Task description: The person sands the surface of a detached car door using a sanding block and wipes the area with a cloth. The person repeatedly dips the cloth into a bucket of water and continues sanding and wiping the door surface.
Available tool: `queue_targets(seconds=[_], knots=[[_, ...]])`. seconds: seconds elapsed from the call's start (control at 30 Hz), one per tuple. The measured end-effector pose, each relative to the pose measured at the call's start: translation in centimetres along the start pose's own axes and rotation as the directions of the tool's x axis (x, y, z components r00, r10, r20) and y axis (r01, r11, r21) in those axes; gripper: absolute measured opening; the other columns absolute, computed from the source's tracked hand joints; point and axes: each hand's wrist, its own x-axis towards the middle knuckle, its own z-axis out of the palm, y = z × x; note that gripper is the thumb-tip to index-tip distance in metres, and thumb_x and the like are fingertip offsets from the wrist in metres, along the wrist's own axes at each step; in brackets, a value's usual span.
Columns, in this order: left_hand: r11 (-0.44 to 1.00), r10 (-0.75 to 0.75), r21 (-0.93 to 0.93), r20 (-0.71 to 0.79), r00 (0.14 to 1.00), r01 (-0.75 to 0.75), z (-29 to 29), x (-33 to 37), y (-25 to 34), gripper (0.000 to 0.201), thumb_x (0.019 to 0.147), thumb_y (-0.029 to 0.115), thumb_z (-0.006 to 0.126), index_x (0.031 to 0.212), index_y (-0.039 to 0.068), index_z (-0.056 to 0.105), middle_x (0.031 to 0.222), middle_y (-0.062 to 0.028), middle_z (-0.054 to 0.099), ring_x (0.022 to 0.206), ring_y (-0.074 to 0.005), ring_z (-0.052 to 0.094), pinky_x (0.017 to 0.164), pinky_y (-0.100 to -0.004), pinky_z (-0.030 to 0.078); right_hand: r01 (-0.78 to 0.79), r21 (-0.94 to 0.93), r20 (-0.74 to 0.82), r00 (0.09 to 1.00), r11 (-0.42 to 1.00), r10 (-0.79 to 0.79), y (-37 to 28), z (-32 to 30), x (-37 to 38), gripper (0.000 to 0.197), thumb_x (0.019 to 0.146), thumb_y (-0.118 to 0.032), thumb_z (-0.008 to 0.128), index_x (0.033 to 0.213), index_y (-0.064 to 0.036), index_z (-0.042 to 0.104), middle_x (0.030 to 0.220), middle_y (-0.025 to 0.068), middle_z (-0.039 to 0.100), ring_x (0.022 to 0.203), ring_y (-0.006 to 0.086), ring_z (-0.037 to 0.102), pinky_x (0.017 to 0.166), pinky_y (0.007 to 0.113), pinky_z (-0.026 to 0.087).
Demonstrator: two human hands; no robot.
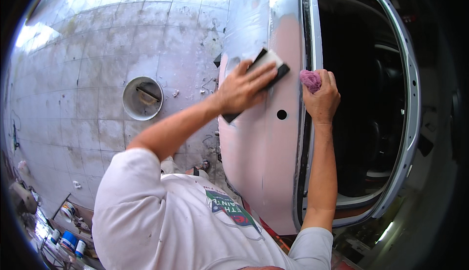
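Left hand (243, 89) grasping a black and pale sanding block (279, 76) from above, fingers laid across it, hand slightly blurred; block lies tilted on the pink and grey car panel (254, 160), above and left of a round black hole (282, 114). Right hand (322, 102) clenched around a crumpled pink rag (310, 81) at the window frame (315, 35), just beside the panel. Bucket (129, 105) on tiled floor (93, 133) to the left, a dark-edged piece inside

Bucket (126, 101) on floor (102, 55) left of car panel (259, 167), sanding block (280, 77) on that panel, window frame (413, 99) to its right
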Motion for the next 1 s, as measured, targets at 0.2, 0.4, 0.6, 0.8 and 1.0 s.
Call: queue_targets(seconds=[0.2, 0.4, 0.6, 0.8, 1.0], knots=[[0.923, -0.315, 0.188, -0.133, 0.94, 0.336, 2.4, 10.4, -10.7, 0.058, 0.101, 0.037, 0.061, 0.153, 0.011, 0.061, 0.164, -0.0145, 0.056, 0.128, -0.037, 0.061, 0.107, -0.0432, 0.045, 0.045, 0.0, -0.001, 0.999, 0.999, -0.045, -1.0, -0.1, 1.0, 0.027, 0.09, -0.024, 0.088, 0.099, -0.0139, 0.065, 0.093, 0.0041, 0.066, 0.078, 0.0284, 0.075, 0.07, 0.042, 0.065], [0.979, -0.136, 0.146, -0.057, 0.989, 0.143, 0.6, -1.0, 4.9, 0.067, 0.086, 0.028, 0.078, 0.148, 0.006, 0.065, 0.162, -0.0153, 0.056, 0.129, -0.0442, 0.051, 0.114, -0.0499, 0.047, 0.002, -0.029, 0.011, 1.0, 1.0, -0.002, -0.1, 0.0, -0.3, 0.027, 0.09, -0.025, 0.088, 0.098, -0.0138, 0.064, 0.094, 0.0037, 0.066, 0.078, 0.0281, 0.076, 0.069, 0.042, 0.064], [0.94, -0.333, 0.061, -0.06, 0.941, 0.336, 1.8, 8.4, -4.4, 0.063, 0.098, 0.036, 0.065, 0.156, 0.014, 0.057, 0.163, -0.0064, 0.056, 0.121, -0.0439, 0.055, 0.102, -0.0508, 0.056, 0.032, -0.029, -0.004, 0.999, 0.999, -0.032, -0.3, 0.2, 0.1, 0.028, 0.09, -0.025, 0.088, 0.099, -0.0136, 0.064, 0.095, 0.005, 0.066, 0.08, 0.0316, 0.075, 0.072, 0.044, 0.064], [0.916, -0.361, -0.163, 0.07, 0.93, 0.367, 0.5, 10.8, -14.0, 0.051, 0.109, 0.034, 0.057, 0.153, 0.009, 0.061, 0.164, -0.0166, 0.055, 0.153, -0.0327, 0.049, 0.117, -0.0444, 0.044, 0.056, -0.091, -0.033, 0.998, 0.994, -0.06, -0.2, -1.2, -1.1, 0.032, 0.087, -0.031, 0.09, 0.103, -0.0151, 0.066, 0.103, 0.0045, 0.067, 0.097, 0.0294, 0.074, 0.08, 0.045, 0.062], [0.682, -0.67, -0.211, 0.205, 0.714, 0.7, -6.4, -26.1, -16.3, 0.055, 0.107, 0.027, 0.057, 0.158, 0.004, 0.055, 0.158, -0.0236, 0.059, 0.145, -0.0409, 0.056, 0.123, -0.0457, 0.041, 0.445, -0.102, 0.028, 0.895, 0.89, -0.444, -6.3, -3.7, -8.1, 0.034, 0.086, -0.035, 0.088, 0.098, -0.0116, 0.067, 0.105, 0.0088, 0.066, 0.114, 0.0365, 0.063, 0.097, 0.049, 0.048]])
